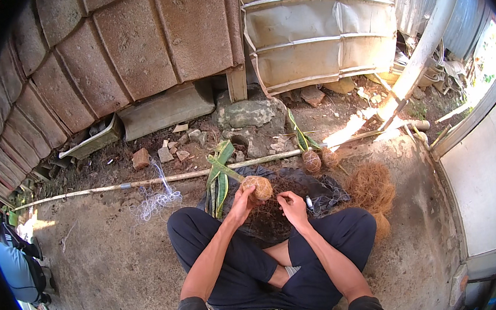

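Note:
My left hand (244,202) grips a round tan fibre ball (258,185) wound with pale thread, with long green, yellow-edged leaves (220,178) rising from it to the upper left. A little right of the ball, my right hand (290,204) is pinched; whatever it holds is too small to make out. Below both hands lies black plastic (324,186) heaped with dark soil and fibre (280,184). A small white cylinder (309,204) rests beside my right hand.
Brown fibre (369,191) is piled at right, behind it two wrapped plant balls (311,161). Tangled white thread (157,198) lies left of me. A long pole (97,189) runs before rubble (141,158) and metal sheeting (319,25). Blue and black items (15,264) sit far left; a white panel (485,169) stands right.

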Demonstrator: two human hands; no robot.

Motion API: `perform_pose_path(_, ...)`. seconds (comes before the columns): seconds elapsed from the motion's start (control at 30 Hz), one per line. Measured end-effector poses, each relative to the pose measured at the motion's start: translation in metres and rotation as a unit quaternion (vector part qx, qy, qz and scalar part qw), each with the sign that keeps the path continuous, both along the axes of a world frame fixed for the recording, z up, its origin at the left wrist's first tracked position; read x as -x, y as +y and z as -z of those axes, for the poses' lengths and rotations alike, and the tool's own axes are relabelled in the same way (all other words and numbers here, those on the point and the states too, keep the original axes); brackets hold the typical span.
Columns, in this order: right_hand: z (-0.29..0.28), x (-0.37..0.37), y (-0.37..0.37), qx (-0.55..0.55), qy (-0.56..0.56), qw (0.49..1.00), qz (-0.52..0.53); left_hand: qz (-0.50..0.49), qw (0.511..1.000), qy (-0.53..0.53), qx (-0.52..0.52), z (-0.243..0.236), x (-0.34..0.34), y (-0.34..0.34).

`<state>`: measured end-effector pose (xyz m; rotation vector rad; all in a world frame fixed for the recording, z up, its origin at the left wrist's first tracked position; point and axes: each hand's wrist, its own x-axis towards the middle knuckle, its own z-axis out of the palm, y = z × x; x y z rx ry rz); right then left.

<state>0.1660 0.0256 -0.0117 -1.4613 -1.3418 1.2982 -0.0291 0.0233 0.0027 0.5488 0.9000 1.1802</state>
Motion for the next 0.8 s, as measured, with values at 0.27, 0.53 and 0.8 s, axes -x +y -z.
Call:
perform_pose_path(0.27,-0.002,-0.004,0.004,0.059,0.108,0.992,-0.014,-0.073,0.995,0.065,0.001,-0.003,-0.005,0.001)
perform_pose_path(0.53,-0.028,-0.005,-0.001,0.211,0.242,0.945,-0.071,-0.062,0.967,0.238,-0.058,-0.008,-0.011,-0.005)
perform_pose_path(0.8,-0.027,-0.005,-0.001,0.233,0.282,0.924,-0.108,0.014,0.925,0.358,-0.125,-0.025,-0.017,-0.014)
